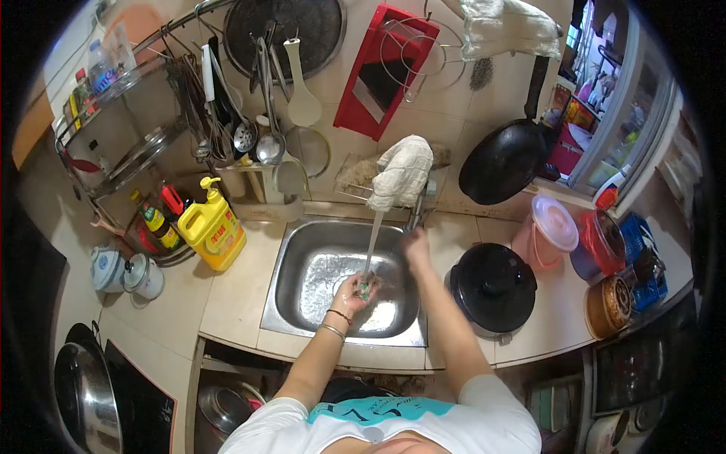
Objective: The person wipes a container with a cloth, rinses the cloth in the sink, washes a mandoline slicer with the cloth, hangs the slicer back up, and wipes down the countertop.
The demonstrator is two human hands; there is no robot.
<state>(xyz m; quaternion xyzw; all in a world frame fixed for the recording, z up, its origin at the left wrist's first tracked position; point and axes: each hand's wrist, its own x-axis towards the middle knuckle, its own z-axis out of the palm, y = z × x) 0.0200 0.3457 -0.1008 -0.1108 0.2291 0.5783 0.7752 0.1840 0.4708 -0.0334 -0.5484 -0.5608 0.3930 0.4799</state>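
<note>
My left hand (350,296) is over the steel sink (287,291), its fingers curled around a small greenish item (364,289) whose kind I cannot make out. A stream of water (373,242) falls onto that hand from a faucet whose spout is covered by a whitish cloth (403,170). My right hand (414,248) is at the sink's right rear corner, just below the faucet body (417,216). Motion blur smears its fingers, so neither their position nor any contact shows clearly.
Right of the sink stand a black lidded pot (493,289) and a pink bucket (541,234). A yellow jug (214,231) is on the left counter. Ladles (270,147) and a black frying pan (503,163) hang on the wall behind.
</note>
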